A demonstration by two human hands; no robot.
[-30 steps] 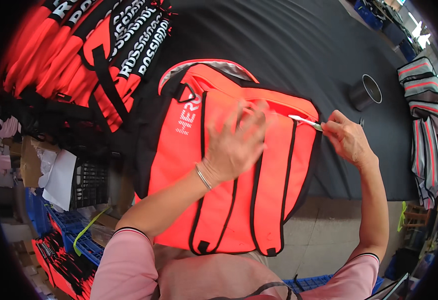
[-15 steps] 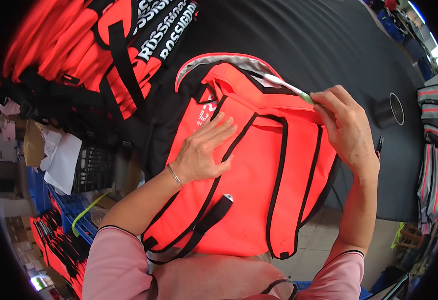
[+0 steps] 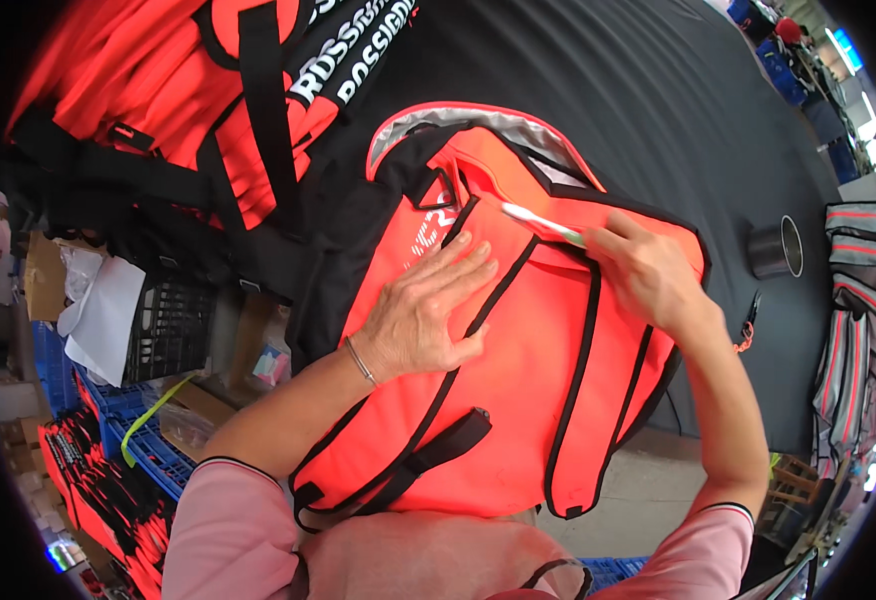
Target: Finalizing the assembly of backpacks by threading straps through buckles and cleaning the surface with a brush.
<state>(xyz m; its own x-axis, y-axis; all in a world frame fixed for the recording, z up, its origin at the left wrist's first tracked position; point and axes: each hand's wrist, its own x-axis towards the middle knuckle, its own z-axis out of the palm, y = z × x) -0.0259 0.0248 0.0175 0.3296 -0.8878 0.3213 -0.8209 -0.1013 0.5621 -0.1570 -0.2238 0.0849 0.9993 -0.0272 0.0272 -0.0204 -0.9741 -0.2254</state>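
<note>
A bright orange-red backpack [image 3: 518, 400] with black trim lies before me, its shoulder straps facing up. My left hand [image 3: 433, 310] rests flat on the upper part of the left strap, fingers stretched, holding nothing. In my right hand [image 3: 648, 265] is a slim white and green toothbrush [image 3: 538, 222], gripped near its green end. Its white end lies against the orange panel close above the tops of the straps. The bristles cannot be made out. At the top, the bag's flap [image 3: 498, 112] curls back with a grey lining showing.
Several orange and black bags [image 3: 158, 100] are heaped at the far left on the black-covered table [image 3: 648, 110]. A metal cup [image 3: 776, 247] lies to the right, near a small black tool with an orange cord [image 3: 750, 322]. Blue and black crates [image 3: 173, 325] stand at left; striped grey fabric [image 3: 848, 340] is at right.
My right hand has moved left and down with the toothbrush, from the bag's top opening onto the panel above the straps. My left hand stays flat on the strap.
</note>
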